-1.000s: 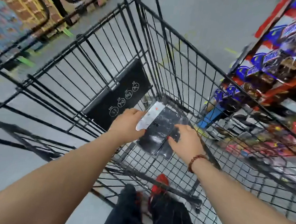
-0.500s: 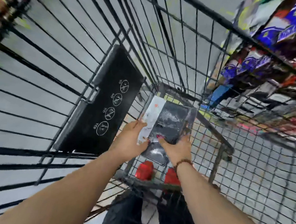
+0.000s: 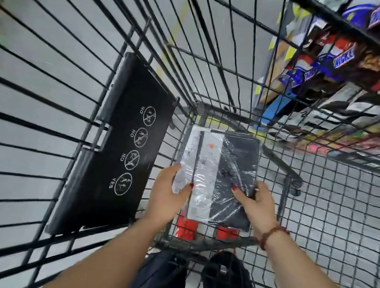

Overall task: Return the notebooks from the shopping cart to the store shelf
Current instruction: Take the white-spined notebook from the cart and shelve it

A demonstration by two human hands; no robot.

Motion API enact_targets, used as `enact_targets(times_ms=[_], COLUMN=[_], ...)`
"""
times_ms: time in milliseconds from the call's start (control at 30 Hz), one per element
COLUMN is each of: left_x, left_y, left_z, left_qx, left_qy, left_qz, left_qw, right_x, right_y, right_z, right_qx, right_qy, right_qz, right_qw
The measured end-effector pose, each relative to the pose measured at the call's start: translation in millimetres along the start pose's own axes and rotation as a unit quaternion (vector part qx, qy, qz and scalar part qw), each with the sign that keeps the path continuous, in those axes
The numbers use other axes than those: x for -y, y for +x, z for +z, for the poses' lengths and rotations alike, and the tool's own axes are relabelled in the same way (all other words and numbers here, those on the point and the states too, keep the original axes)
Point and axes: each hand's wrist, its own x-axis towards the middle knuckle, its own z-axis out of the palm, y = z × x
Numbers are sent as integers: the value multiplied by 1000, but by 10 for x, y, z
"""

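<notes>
A plastic-wrapped pack of black and white notebooks (image 3: 223,173) lies low inside the black wire shopping cart (image 3: 315,197), near its bottom grid. My left hand (image 3: 167,194) grips the pack's left edge, thumb on top of the white cover. My right hand (image 3: 256,204) grips the pack's lower right corner, thumb on the black cover. A bead bracelet sits on my right wrist. The store shelf (image 3: 347,71) rises at the upper right beyond the cart's wire side.
The cart's black child-seat flap (image 3: 125,152) with white warning icons stands to the left of the pack. Candy bars and other packaged goods fill the shelf. Grey floor shows through the wires. My dark trousers and red shoes (image 3: 185,229) are visible below the cart.
The view has dropped closer into the cart. Both hands keep their hold on the pack, which now fills more of the view and sits flatter toward me.
</notes>
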Motion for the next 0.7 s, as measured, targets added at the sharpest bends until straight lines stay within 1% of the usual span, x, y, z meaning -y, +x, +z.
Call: enact_targets(times_ms=[100, 167, 267, 333, 400, 467, 533, 567, 633, 667, 700], left_x=[-69, -169, -311, -321, -298, -283, -264, -229, -171, -134, -88], left_y=[-36, -41, -38, -43, -39, -48, -69, -84, -120, -134, -153], left_z=[76, 124, 173, 170, 124, 46, -26, -54, -99, -114, -120], left_qx=[3, 19, 71, 49, 2, -33, -41, -35, -26, -24, -23], left_qy=[-69, -99, -130, -167, -181, -184, -194, -187, -160, -145, -130], left_qz=[-54, -79, -128, -169, -198, -208, -209, -203, -189, -178, -167], left_qw=[996, 992, 981, 970, 963, 960, 958, 960, 969, 973, 977], right_x=[-22, -31, 16, 68, 114, 175, 259, 283, 313, 309, 276], right_y=[-62, -103, -192, -251, -289, -295, -263, -220, -78, 9, 109], right_z=[-161, -203, -167, -80, 15, 65, 63, 57, 51, 56, 75], right_qx=[32, 61, 101, 111, 120, 121, 100, 71, -17, -59, -84], right_qy=[106, 135, 166, 163, 119, 75, 64, 86, 129, 122, 106], right_qz=[19, 25, 19, -5, -45, -75, -74, -55, -25, -22, -21], right_qw=[994, 989, 981, 980, 985, 987, 990, 992, 991, 990, 991])
